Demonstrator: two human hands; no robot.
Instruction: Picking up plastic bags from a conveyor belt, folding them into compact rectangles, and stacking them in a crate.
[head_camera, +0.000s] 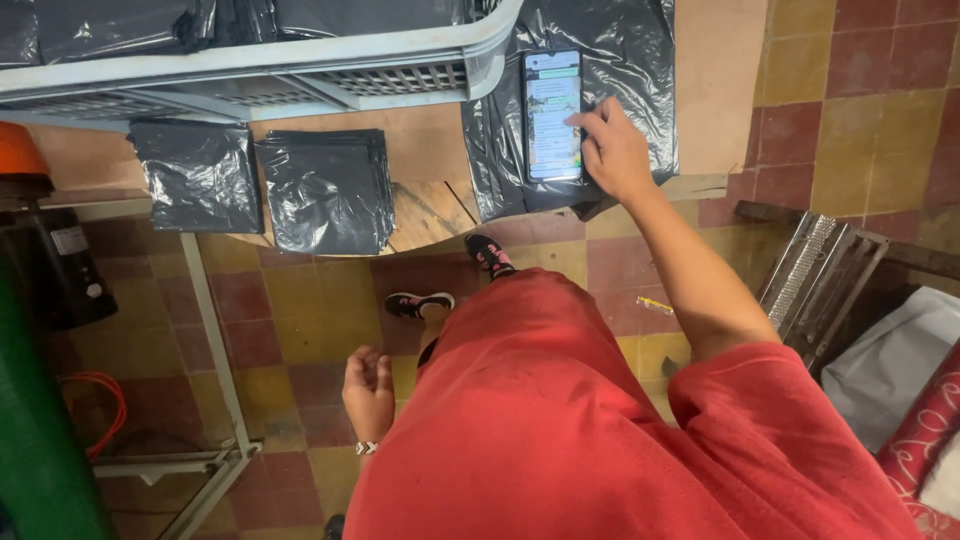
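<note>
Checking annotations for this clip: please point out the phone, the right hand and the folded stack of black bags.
phone (552, 115), head view, middle of its lit screen.
right hand (612, 152), head view, back of the hand.
stack of black bags (328, 190), head view, top bag's centre.

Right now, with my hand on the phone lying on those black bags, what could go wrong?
The phone lies on a slick black plastic bag near the table edge; a push from the right hand might slide it off onto the tiled floor. The left hand hangs low, too far to catch it.
</note>
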